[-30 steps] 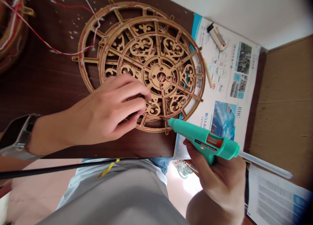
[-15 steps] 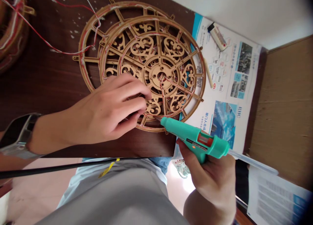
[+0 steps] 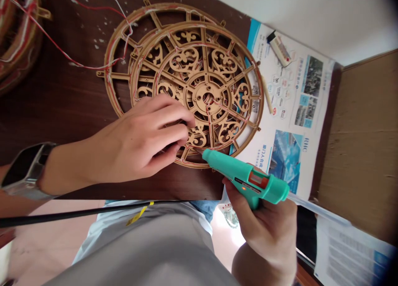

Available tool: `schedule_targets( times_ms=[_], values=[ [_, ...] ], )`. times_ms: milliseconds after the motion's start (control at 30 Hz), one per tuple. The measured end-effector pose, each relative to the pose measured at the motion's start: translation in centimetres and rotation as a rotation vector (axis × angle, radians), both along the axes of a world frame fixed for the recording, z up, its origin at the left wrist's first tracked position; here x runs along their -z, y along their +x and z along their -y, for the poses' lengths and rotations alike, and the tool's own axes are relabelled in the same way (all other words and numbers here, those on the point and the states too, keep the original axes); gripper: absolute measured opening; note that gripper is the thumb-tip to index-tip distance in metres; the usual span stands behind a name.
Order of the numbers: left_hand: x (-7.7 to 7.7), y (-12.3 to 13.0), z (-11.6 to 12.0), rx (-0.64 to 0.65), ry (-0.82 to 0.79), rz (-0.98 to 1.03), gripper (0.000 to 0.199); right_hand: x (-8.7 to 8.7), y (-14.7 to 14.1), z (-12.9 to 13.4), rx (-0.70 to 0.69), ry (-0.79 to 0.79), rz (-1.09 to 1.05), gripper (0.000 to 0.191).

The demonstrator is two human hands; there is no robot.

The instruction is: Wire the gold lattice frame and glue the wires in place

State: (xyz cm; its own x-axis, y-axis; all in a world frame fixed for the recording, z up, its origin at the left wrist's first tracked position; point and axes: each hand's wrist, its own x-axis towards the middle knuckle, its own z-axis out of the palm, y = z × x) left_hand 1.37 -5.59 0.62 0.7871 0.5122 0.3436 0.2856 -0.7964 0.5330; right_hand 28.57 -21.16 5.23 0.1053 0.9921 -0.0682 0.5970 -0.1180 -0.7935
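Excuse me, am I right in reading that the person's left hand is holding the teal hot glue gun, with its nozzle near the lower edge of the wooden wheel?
Not quite: the head view shows the right hand holding the teal hot glue gun, not the left. Its nozzle is near the lower edge of the wooden wheel, as you said.

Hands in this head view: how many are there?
2. The left hand lies curled on the laser-cut wooden wheel; the right hand grips a teal glue gun, its nozzle at the wheel's lower rim.
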Motion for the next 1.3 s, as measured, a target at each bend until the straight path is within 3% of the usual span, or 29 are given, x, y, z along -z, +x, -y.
schedule_targets(
  times_ms=[300, 700, 1300],
  values=[
    [0.1, 0.0, 0.0, -0.022, 0.009, -0.015, 0.011, -0.5, 0.9, 0.4, 0.054, 0.029, 0.029, 0.017],
    [0.3, 0.0, 0.0, -0.024, -0.022, 0.01, 0.01, 0.6, 0.6, 1.1, 0.058, 0.082, 0.056, 0.028],
    [0.4, 0.0, 0.1, -0.022, 0.026, 0.029, 0.005, -0.2, -1.3, -0.3, 0.038, 0.019, 0.009, 0.012]
  ],
)
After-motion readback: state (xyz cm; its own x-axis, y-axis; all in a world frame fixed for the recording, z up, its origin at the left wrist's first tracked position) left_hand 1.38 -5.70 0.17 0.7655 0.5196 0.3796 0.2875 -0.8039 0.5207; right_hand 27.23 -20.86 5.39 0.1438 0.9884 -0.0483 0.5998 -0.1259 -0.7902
